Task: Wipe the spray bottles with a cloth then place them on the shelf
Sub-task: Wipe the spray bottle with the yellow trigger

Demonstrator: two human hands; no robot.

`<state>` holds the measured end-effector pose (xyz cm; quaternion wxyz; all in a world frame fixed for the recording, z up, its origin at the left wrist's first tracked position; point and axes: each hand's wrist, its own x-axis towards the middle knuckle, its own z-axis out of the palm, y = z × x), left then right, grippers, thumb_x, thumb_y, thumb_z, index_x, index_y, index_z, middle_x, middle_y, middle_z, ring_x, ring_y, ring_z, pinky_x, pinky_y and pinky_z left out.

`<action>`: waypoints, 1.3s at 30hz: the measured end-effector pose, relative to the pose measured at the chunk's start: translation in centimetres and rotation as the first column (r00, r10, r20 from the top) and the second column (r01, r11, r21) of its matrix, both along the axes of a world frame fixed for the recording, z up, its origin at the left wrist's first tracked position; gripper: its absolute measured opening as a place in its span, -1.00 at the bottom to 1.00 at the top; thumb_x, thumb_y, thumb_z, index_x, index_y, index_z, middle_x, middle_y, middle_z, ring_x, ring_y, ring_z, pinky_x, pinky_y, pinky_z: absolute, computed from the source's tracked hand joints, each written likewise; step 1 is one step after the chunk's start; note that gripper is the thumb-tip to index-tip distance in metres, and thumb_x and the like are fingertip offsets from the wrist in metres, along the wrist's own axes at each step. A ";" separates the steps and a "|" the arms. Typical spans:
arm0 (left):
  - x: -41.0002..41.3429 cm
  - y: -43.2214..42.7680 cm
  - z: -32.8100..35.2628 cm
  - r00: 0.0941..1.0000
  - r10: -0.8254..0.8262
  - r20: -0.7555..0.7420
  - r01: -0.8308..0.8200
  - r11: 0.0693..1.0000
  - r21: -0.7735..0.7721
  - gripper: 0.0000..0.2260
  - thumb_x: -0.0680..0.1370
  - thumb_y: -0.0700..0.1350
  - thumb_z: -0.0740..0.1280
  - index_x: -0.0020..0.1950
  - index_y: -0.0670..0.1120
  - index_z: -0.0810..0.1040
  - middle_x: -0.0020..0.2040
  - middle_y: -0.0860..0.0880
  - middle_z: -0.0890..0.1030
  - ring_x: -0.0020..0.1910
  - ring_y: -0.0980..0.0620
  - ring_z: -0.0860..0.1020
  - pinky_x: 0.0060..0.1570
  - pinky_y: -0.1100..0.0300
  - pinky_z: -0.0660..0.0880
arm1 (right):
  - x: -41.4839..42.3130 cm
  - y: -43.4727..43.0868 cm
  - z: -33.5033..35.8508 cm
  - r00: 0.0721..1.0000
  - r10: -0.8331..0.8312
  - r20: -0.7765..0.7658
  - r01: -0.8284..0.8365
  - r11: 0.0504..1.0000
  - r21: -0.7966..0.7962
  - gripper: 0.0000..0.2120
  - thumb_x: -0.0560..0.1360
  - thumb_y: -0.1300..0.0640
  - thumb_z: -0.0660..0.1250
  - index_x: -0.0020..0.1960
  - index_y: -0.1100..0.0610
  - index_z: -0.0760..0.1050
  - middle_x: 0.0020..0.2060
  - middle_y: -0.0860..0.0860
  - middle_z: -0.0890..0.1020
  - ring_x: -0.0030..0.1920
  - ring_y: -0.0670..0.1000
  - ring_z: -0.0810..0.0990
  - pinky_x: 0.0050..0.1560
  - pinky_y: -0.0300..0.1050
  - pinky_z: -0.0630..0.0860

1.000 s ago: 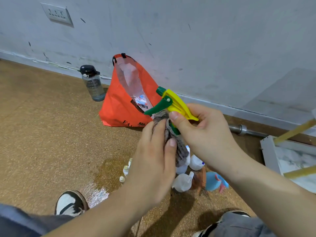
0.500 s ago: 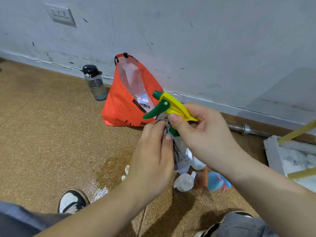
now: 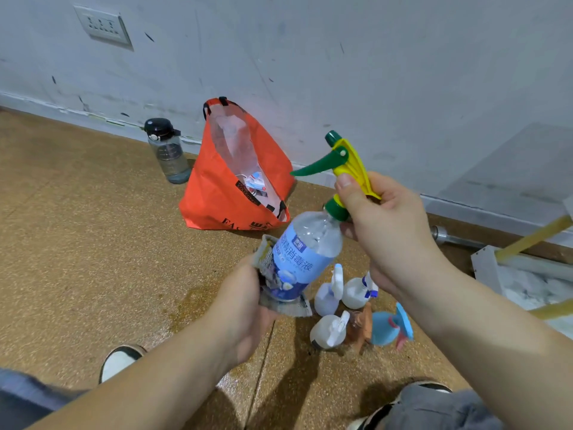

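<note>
Fingers of right hand [image 3: 384, 231] curl round spray bottle [image 3: 305, 252] neck; left hand [image 3: 248, 308] clutches cloth [image 3: 266, 259] against its base

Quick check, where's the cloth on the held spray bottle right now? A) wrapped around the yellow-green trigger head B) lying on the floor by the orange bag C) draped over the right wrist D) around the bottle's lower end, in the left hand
D: the cloth bunches around the base of the spray bottle inside the left hand, while the right hand has its grip on the bare trigger head.
</note>
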<state>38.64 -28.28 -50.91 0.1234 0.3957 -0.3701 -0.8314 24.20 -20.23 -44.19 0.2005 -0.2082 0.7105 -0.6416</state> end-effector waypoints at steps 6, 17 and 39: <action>0.2 1.3 -0.7 0.973 0.149 0.174 -0.093 0.951 -0.296 -0.79 0.75 -0.04 0.17 0.32 0.08 0.52 0.16 -0.04 0.72 0.12 -0.12 0.70 -0.12 0.00 0.64 | -0.9 -0.7 0.1 0.998 -0.061 0.031 0.059 0.996 0.065 -0.63 0.49 -0.19 0.40 -0.12 0.15 0.58 -0.29 0.16 0.58 -0.23 0.10 0.52 0.01 0.46 0.57; 0.1 1.2 -0.1 0.964 -0.100 0.246 0.244 -0.024 -0.969 -0.46 0.70 -0.03 0.14 0.69 -0.04 0.14 0.67 -0.10 0.18 0.69 -0.03 0.04 0.64 0.09 0.01 | 1.7 -0.4 -0.5 0.998 0.053 -0.028 -0.047 0.982 0.181 -0.58 0.47 -0.19 0.36 -0.16 0.20 0.59 -0.40 0.00 0.50 -0.32 0.02 0.44 -0.12 0.36 0.57; 0.0 -1.6 0.5 0.967 -0.204 0.151 0.170 0.082 -0.982 -0.42 0.57 0.03 0.36 0.57 -0.05 0.35 0.38 0.03 0.50 0.40 0.06 0.48 0.38 0.10 0.42 | 2.9 0.4 1.1 0.984 0.081 -0.159 -0.033 0.957 0.288 -0.70 0.58 -0.06 0.40 -0.16 0.16 0.59 -0.43 0.11 0.60 -0.46 -0.09 0.48 -0.38 -0.14 0.45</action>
